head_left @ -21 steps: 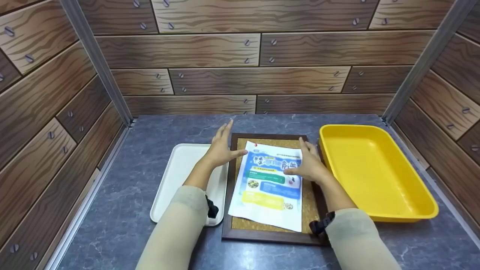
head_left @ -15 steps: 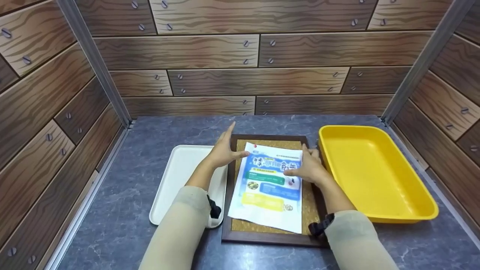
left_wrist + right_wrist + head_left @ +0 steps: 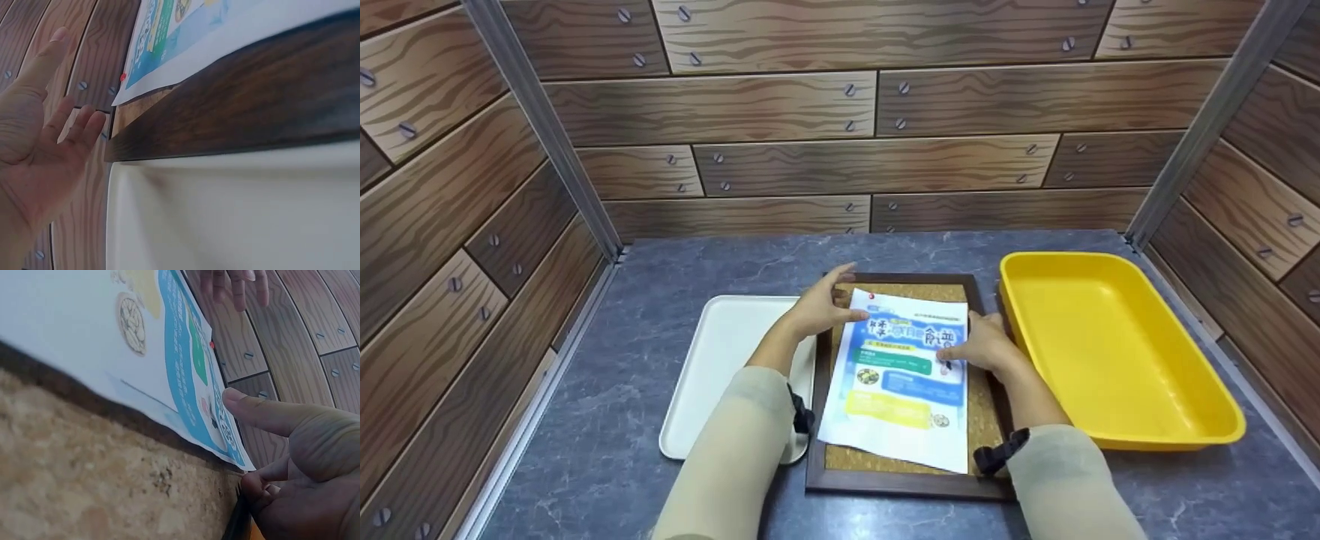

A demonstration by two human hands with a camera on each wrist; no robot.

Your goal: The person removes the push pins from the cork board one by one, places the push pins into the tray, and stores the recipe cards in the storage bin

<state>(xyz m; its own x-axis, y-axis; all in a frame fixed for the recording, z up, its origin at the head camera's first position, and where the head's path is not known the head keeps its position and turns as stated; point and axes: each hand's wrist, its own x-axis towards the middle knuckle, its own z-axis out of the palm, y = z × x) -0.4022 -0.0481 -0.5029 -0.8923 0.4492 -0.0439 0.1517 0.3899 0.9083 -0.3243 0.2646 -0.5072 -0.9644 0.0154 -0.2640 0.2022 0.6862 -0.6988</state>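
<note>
A printed paper sheet [image 3: 907, 450] with blue, green and yellow blocks lies slightly askew on a brown-framed cork board [image 3: 904, 486]. A red push pin [image 3: 871, 296] sits at its upper left corner. My left hand [image 3: 819, 309] hovers by that corner; the left wrist view shows its fingers [image 3: 84, 126] loosely bent around nothing. At the sheet's upper right corner is my right hand [image 3: 988, 345]. In the right wrist view its bent index finger [image 3: 256, 486] meets that corner, while the thumb [image 3: 264, 410] stays extended above, apart from the finger.
Left of the board lies a white tray [image 3: 727, 375], partly beneath my left forearm. A yellow basin [image 3: 1117, 345] stands on the right, close to the board's frame. Wood-patterned walls [image 3: 780, 169] enclose the grey table [image 3: 577, 420] at the back and sides.
My left hand has come down and to the right, its fingers bending from nearly straight. The right hand has lowered to the sheet's upper right corner, its fingers now more bent.
</note>
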